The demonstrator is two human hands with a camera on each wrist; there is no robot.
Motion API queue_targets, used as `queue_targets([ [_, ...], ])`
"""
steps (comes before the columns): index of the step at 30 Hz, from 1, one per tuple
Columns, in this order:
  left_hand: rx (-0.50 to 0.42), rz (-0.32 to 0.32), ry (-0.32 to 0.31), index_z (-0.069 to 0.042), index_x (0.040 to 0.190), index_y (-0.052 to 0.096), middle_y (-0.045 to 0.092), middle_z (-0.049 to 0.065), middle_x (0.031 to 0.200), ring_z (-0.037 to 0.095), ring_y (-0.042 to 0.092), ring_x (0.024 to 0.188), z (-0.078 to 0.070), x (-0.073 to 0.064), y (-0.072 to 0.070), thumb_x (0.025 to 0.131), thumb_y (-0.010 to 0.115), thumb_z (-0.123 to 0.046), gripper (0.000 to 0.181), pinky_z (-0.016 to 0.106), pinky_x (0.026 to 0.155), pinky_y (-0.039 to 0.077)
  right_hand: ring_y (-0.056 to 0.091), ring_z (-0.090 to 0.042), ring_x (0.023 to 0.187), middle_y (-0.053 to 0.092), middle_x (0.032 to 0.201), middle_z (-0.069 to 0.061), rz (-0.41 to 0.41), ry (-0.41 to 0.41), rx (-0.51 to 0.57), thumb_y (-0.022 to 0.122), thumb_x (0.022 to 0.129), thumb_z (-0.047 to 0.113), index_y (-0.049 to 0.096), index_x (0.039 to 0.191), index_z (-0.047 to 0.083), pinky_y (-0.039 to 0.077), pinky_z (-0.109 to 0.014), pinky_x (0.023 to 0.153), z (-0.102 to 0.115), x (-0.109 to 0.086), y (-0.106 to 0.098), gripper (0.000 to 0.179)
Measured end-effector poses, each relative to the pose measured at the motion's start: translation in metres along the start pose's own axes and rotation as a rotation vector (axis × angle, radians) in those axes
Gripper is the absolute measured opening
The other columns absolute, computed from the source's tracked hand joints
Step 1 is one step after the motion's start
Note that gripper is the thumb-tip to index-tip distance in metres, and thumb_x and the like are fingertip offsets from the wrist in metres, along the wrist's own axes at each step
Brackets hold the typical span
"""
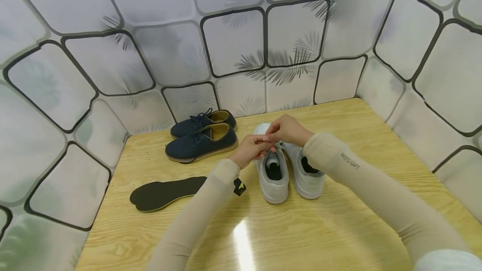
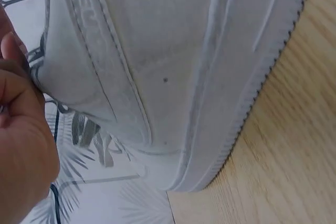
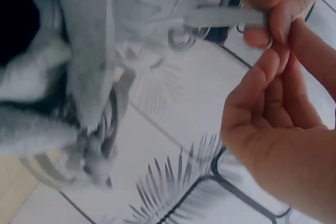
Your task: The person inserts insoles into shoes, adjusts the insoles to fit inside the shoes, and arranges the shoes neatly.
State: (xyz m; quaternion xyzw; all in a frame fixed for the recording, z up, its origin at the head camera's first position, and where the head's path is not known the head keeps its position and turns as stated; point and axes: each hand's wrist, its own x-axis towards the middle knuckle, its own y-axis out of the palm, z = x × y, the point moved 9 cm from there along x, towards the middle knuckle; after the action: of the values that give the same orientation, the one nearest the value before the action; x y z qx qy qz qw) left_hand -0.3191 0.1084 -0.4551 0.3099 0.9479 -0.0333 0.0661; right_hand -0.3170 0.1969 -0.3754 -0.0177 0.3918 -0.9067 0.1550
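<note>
Two white sneakers stand side by side with their heels toward me. Over the laces of the left sneaker [image 1: 275, 191], my two hands meet at the fingertips. A pale flat shoelace [image 3: 226, 18] runs from that shoe into the pinched fingers of my left hand [image 1: 249, 150]. My right hand [image 1: 289, 131] pinches at the same spot, its fingertips against the left hand's. The lace's end is hidden between the fingers. In the left wrist view, the sneaker's side [image 2: 163, 77] fills most of the picture. The right sneaker [image 1: 309, 185] sits under my right wrist.
A pair of navy lace-up shoes [image 1: 201, 143] stands at the back left. Nearer lies a black insole [image 1: 162, 193], partly covered by my left forearm; a dark piece with a yellow mark [image 1: 239, 187] shows past it. Patterned panels [image 1: 233, 45] enclose the wooden table [image 1: 293, 237].
</note>
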Motion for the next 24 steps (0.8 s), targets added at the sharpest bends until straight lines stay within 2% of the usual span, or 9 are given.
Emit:
queue_targets([
  [3, -0.019, -0.007, 0.005, 0.007, 0.116, 0.063, 0.065, -0.003, 0.077, 0.005, 0.039, 0.052, -0.002, -0.001, 0.001, 0.099, 0.054, -0.015, 0.029, 0.017, 0.047, 0.031, 0.065, -0.025, 0.087, 0.071, 0.092, -0.008, -0.014, -0.052, -0.038, 0.067, 0.09, 0.012, 0.074, 0.096, 0.004, 0.051, -0.037, 0.075, 0.002, 0.0, -0.004, 0.012],
  [6, 0.014, -0.008, 0.032, 0.009, 0.109, 0.064, 0.064, -0.002, 0.075, 0.005, 0.039, 0.052, -0.008, -0.002, 0.002, 0.1, 0.053, -0.016, 0.029, 0.017, 0.047, 0.03, 0.066, -0.027, 0.09, 0.071, 0.093, -0.009, 0.003, -0.104, -0.086, 0.068, 0.089, 0.01, 0.074, 0.094, 0.003, 0.053, -0.039, 0.077, 0.003, -0.002, -0.006, 0.01],
  [9, 0.042, -0.02, 0.043, 0.008, 0.102, 0.064, 0.061, -0.001, 0.073, 0.006, 0.038, 0.053, -0.011, -0.003, 0.001, 0.101, 0.05, -0.017, 0.029, 0.018, 0.047, 0.029, 0.066, -0.024, 0.082, 0.07, 0.085, -0.007, 0.041, -0.142, -0.1, 0.069, 0.089, 0.009, 0.071, 0.088, 0.003, 0.053, -0.036, 0.071, 0.002, -0.004, -0.003, 0.006],
  [11, 0.052, -0.036, 0.042, 0.007, 0.1, 0.063, 0.06, -0.001, 0.072, 0.006, 0.039, 0.054, -0.012, -0.004, 0.002, 0.101, 0.049, -0.016, 0.028, 0.018, 0.048, 0.029, 0.062, -0.02, 0.073, 0.066, 0.079, -0.006, 0.044, -0.184, -0.131, 0.067, 0.089, 0.005, 0.066, 0.084, 0.002, 0.05, -0.033, 0.066, 0.002, -0.005, -0.001, 0.006],
  [13, 0.045, -0.07, 0.031, 0.005, 0.099, 0.059, 0.059, -0.001, 0.072, 0.006, 0.04, 0.054, -0.012, -0.005, 0.001, 0.102, 0.049, -0.016, 0.023, 0.018, 0.048, 0.031, 0.054, -0.018, 0.067, 0.061, 0.075, -0.006, 0.047, -0.191, -0.17, 0.062, 0.09, -0.001, 0.06, 0.081, 0.002, 0.045, -0.03, 0.062, 0.003, -0.006, 0.001, 0.009],
  [16, 0.016, -0.136, 0.021, -0.001, 0.097, 0.051, 0.059, -0.001, 0.07, 0.006, 0.042, 0.053, -0.013, -0.007, 0.0, 0.101, 0.049, -0.014, 0.013, 0.018, 0.048, 0.033, 0.048, -0.019, 0.064, 0.056, 0.074, -0.008, 0.033, -0.158, -0.205, 0.054, 0.089, -0.007, 0.056, 0.081, 0.002, 0.04, -0.029, 0.059, 0.005, -0.008, 0.002, 0.012],
  [19, -0.012, -0.192, 0.032, -0.005, 0.094, 0.047, 0.058, -0.001, 0.069, 0.007, 0.043, 0.052, -0.014, -0.007, -0.003, 0.1, 0.05, -0.01, 0.008, 0.018, 0.048, 0.034, 0.051, -0.02, 0.064, 0.057, 0.075, -0.01, 0.017, -0.117, -0.162, 0.051, 0.086, -0.007, 0.058, 0.084, -0.001, 0.042, -0.029, 0.058, 0.009, -0.012, 0.002, 0.01],
  [21, 0.018, -0.201, 0.065, -0.004, 0.094, 0.048, 0.057, -0.002, 0.07, 0.007, 0.043, 0.053, -0.017, -0.007, -0.004, 0.099, 0.051, -0.007, 0.007, 0.018, 0.048, 0.034, 0.056, -0.018, 0.062, 0.06, 0.074, -0.009, 0.012, -0.093, -0.091, 0.054, 0.084, -0.005, 0.059, 0.088, -0.002, 0.045, -0.027, 0.057, 0.011, -0.013, 0.003, 0.007],
  [24, 0.112, -0.188, 0.16, -0.001, 0.094, 0.05, 0.058, 0.001, 0.074, 0.008, 0.044, 0.055, -0.025, -0.008, -0.003, 0.098, 0.053, -0.004, 0.005, 0.019, 0.049, 0.035, 0.06, -0.015, 0.061, 0.063, 0.074, -0.008, 0.032, -0.027, 0.01, 0.059, 0.083, -0.003, 0.06, 0.102, -0.006, 0.048, -0.025, 0.058, 0.007, -0.014, 0.007, 0.019],
])
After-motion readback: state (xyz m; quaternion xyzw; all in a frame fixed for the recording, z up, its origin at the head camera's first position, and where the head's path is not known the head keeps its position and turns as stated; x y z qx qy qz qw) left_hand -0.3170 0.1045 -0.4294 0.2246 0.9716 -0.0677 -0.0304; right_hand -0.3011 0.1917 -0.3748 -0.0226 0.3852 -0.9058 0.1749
